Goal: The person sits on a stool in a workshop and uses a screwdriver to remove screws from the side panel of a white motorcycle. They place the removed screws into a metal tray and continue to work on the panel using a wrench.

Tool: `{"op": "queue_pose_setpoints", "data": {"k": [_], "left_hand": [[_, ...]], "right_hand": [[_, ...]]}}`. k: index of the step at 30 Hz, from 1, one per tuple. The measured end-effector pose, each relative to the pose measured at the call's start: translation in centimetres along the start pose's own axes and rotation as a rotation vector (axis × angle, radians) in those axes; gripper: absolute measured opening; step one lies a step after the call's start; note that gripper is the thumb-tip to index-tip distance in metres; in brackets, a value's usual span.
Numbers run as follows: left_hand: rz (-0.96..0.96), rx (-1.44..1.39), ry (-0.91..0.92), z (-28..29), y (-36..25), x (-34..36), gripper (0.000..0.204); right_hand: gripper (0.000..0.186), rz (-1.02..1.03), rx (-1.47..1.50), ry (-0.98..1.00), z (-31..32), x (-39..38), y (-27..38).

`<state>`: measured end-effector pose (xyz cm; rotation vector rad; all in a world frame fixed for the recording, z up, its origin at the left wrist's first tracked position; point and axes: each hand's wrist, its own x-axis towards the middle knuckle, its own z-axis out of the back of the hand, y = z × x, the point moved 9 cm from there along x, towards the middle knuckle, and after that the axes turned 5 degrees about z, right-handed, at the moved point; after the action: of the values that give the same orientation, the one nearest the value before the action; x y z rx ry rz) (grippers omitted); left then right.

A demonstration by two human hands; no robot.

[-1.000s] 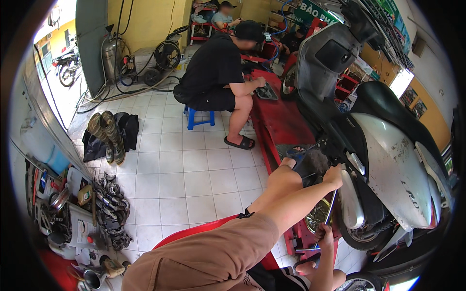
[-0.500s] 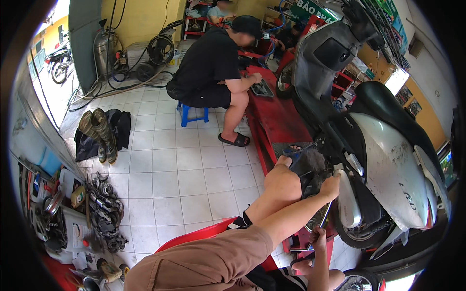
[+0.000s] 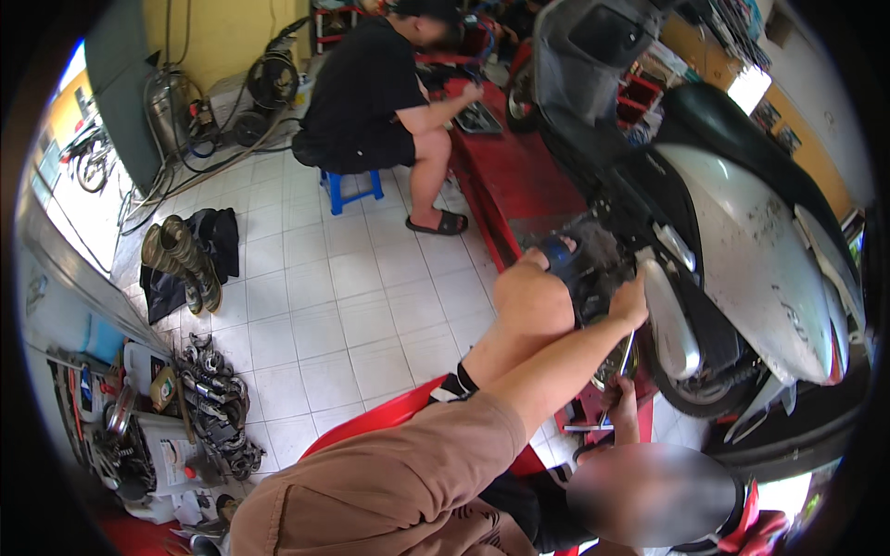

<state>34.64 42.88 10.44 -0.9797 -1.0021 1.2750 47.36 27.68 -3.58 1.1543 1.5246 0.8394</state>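
Note:
A silver-and-black scooter (image 3: 742, 250) stands on a red lift platform (image 3: 547, 185). My left arm reaches across to its lower side. There my left hand (image 3: 630, 304) is closed beside the pale engine-side cover (image 3: 669, 320); what its fingers hold is hidden. A slim metal rod tool (image 3: 629, 350) runs down from just under that hand. My right hand (image 3: 621, 398) is closed round the rod's lower part, in front of a wheel. A short metal bar (image 3: 589, 428) shows beside the right hand; I cannot tell whether it joins the rod.
A person in black (image 3: 366, 102) sits on a blue stool (image 3: 350, 192) by the platform, hands near a dark tray (image 3: 477, 118). Boots (image 3: 185, 259) stand on black cloth at the left. Used metal parts (image 3: 218, 403) and containers (image 3: 171, 445) line the near left. My red chair (image 3: 371, 417) is beneath me.
The view has tilted and shifted, so the scooter sits higher in the picture. Both hands stay at the scooter's lower side, with the rod between them. A blurred patch now covers the lower right.

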Motion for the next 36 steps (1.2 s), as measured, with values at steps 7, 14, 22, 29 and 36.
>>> {"op": "queue_pose_setpoints", "data": {"k": [7,14,22,29,36], "left_hand": [[0.134,0.060,-0.009,-0.9,3.7,2.7,0.056],[0.170,-0.009,0.178,-6.9,7.6,7.6,0.050],[0.166,-0.316,0.067,-10.2,12.9,8.7,0.017],[0.228,-0.549,0.022,-13.6,15.4,11.6,0.014],[0.431,-0.446,0.073,-15.1,15.4,11.6,0.028]], "right_hand": [[0.014,-0.115,0.086,0.124,-5.2,-2.0,2.0],[0.015,-0.029,0.056,0.196,-6.5,-1.1,3.8],[0.021,-0.197,-0.070,0.043,-4.0,0.6,2.1],[0.028,-0.207,-0.164,-0.028,-3.2,2.7,0.9],[0.026,-0.188,-0.157,-0.099,-1.6,5.7,1.0]]}}
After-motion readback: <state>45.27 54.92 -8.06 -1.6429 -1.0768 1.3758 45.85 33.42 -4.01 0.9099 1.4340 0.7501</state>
